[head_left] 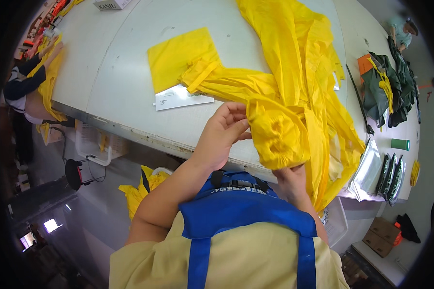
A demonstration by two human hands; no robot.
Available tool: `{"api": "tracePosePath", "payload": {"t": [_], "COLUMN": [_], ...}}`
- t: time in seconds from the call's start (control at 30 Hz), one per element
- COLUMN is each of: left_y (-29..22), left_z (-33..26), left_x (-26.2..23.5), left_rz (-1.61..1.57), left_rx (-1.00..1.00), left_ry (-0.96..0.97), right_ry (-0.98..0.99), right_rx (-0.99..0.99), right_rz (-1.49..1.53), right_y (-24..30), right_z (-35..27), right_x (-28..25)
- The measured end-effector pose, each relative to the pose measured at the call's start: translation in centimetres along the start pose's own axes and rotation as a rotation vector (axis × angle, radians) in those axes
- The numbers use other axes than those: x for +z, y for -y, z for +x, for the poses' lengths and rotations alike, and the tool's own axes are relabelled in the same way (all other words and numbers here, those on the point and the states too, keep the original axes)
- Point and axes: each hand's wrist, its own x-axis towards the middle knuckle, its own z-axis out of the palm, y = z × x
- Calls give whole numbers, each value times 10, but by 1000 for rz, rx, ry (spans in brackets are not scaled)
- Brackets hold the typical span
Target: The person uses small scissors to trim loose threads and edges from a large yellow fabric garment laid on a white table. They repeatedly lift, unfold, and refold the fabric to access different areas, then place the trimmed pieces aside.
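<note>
A yellow raincoat lies spread over the table, with one sleeve stretched to the left. Its bunched, gathered part, which looks like the hood, is raised above the near table edge. My left hand is closed at the left rim of this part, thumb and fingers pinching the fabric. From below, my right hand grips its lower edge; those fingertips are hidden under the cloth. Beyond the sleeve cuff lies a folded yellow piece, partly on top of a white printed packet.
Dark green garments, a green roll and dark packets lie at the right. A co-worker's hands handle yellow cloth at the far left. A white basket sits below the table edge. Another person is at the far right.
</note>
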Motion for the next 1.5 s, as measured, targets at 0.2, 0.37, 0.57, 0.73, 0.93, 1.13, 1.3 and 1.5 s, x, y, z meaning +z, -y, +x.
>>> {"api": "tracePosePath", "payload": {"t": [0.2, 0.37, 0.57, 0.73, 0.93, 1.13, 1.3, 1.5], "left_y": [5, 2, -9, -18, -22, -33, -33, -30], "left_z": [-6, -27, -37, -38, -41, -47, -46, -44], "left_x": [1, 22, 30, 24, 24, 30, 34, 32], "left_rz": [368, 558, 892, 995, 239, 436, 434, 470], "left_rx": [180, 294, 520, 425, -129, -95, -50, -46], "left_ry": [111, 218, 273, 344, 295, 284, 344, 340], "right_ry": [61, -290, -14, 101, 113, 184, 138, 195], "right_rx": [162, -402, -661, -316, -22, -555, -673, -682], "right_rz": [-1016, -914, -1247, -945, -427, -1163, -1262, -1159], "right_y": [15, 90, 85, 95, 87, 120, 121, 113], "right_z": [-24, -17, -8, -7, -3, -19, -11, -6], "right_x": [-77, -10, 61, 52, 45, 56, 58, 53]}}
